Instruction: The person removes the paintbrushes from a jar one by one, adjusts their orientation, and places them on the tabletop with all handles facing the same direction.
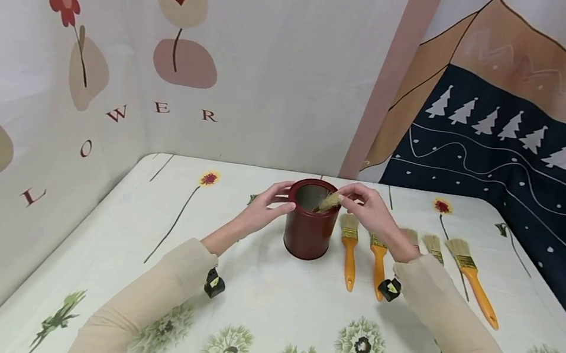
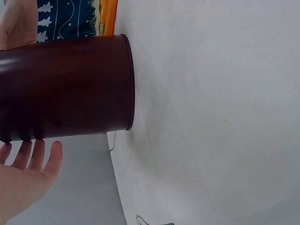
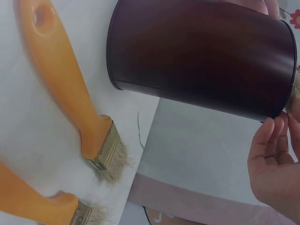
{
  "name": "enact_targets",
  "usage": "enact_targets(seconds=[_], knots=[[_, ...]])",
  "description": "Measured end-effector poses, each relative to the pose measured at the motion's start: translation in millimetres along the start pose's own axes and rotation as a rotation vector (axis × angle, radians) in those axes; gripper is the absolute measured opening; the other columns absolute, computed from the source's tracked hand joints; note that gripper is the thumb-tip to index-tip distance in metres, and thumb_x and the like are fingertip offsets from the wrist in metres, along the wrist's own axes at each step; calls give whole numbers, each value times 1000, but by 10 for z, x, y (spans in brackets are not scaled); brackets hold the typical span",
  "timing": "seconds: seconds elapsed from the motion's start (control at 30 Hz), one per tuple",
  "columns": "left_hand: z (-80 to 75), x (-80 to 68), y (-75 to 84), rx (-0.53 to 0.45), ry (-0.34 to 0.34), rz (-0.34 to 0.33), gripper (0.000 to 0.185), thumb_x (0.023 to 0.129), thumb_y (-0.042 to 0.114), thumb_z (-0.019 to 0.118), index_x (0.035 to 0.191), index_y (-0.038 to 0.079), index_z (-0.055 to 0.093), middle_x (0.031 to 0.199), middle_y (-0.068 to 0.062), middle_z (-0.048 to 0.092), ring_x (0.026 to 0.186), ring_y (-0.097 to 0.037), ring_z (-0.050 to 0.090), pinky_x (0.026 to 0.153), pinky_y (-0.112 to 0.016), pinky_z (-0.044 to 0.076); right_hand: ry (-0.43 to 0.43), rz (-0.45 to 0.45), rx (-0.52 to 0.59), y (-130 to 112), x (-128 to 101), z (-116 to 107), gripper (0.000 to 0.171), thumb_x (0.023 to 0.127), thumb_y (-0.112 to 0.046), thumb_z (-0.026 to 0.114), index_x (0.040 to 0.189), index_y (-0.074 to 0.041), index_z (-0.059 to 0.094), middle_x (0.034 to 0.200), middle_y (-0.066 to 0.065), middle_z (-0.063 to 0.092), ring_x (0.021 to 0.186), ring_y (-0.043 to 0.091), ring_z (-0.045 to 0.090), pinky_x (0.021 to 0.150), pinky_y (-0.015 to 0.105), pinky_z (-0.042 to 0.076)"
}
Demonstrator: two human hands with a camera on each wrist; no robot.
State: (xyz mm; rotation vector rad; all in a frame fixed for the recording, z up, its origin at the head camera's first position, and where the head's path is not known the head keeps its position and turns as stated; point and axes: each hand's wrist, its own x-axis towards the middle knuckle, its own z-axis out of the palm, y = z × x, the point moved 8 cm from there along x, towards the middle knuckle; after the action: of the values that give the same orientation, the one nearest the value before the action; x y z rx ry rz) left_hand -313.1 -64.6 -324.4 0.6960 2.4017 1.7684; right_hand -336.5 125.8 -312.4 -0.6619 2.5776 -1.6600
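Note:
A dark red can (image 1: 310,228) stands upright on the flowered tablecloth (image 1: 264,317). My left hand (image 1: 270,203) holds its left side, thumb by the rim and fingers (image 2: 33,157) along the wall of the can (image 2: 65,86). A brush stands in the can with its bristles (image 1: 330,202) up at the rim. My right hand (image 1: 362,202) pinches those bristles. In the right wrist view my right hand (image 3: 274,164) sits by the rim of the can (image 3: 201,51). The brush's handle is hidden inside.
Several orange-handled brushes lie in a row right of the can: one (image 1: 349,248) nearest, another (image 1: 377,263) under my right wrist, a third (image 1: 472,279) further right. Two show in the right wrist view (image 3: 65,93) (image 3: 33,206). Cloth backdrops close the left, back and right.

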Motion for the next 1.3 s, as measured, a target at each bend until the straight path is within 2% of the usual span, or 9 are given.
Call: enact_targets(seconds=[0.17, 0.3, 0.4, 0.57, 0.8, 1.07, 1.3], knots=[[2, -7, -5, -6, 0, -5, 53, 89, 17, 54, 135, 5, 31, 129, -15, 39, 115, -27, 40, 88, -37, 40, 28, -16, 26, -39, -16, -23, 21, 91, -15, 50, 104, 0, 55, 97, 11, 53, 86, 31, 47, 73, 32, 46], [6, -14, -16, -9, -2, -18, 53, 89, 18, 54, 135, 6, 31, 130, -15, 39, 116, -26, 39, 89, -37, 40, 69, -40, 89, -100, -29, -67, 22, 92, -13, 49, 105, 4, 53, 96, 14, 53, 85, 31, 51, 73, 27, 48], [6, -16, -16, -12, -3, -22, 53, 89, 18, 54, 135, 7, 31, 130, -14, 39, 116, -26, 39, 89, -37, 39, 101, -65, 143, -135, -25, -109, 23, 92, -12, 48, 105, 7, 51, 94, 15, 53, 82, 26, 54, 72, 25, 48], [6, -13, -19, -10, -2, -20, 53, 89, 17, 54, 135, 6, 31, 130, -15, 39, 116, -27, 40, 88, -37, 40, 141, -96, 198, -171, -30, -190, 24, 91, -13, 49, 104, 7, 51, 92, 10, 56, 80, 16, 57, 73, 25, 48], [4, -6, -17, -13, -2, -21, 53, 89, 17, 54, 135, 5, 31, 129, -15, 39, 116, -27, 40, 88, -37, 40, 203, -126, 240, -236, -52, -339, 22, 90, -15, 51, 103, 3, 52, 92, 4, 58, 81, 15, 59, 73, 25, 48], [4, -5, -12, -16, -3, -18, 53, 89, 17, 54, 135, 6, 31, 129, -15, 39, 116, -27, 40, 88, -37, 40, 285, -111, 315, -267, -98, -524, 20, 89, -20, 53, 101, -5, 54, 96, 7, 58, 83, 16, 59, 74, 24, 48], [5, -2, -10, -22, -8, -13, 53, 89, 17, 54, 135, 6, 31, 129, -15, 39, 116, -27, 40, 88, -37, 40, 339, -147, 385, -340, -144, -673, 17, 88, -16, 54, 100, -4, 54, 96, 10, 55, 82, 16, 58, 74, 23, 47]])
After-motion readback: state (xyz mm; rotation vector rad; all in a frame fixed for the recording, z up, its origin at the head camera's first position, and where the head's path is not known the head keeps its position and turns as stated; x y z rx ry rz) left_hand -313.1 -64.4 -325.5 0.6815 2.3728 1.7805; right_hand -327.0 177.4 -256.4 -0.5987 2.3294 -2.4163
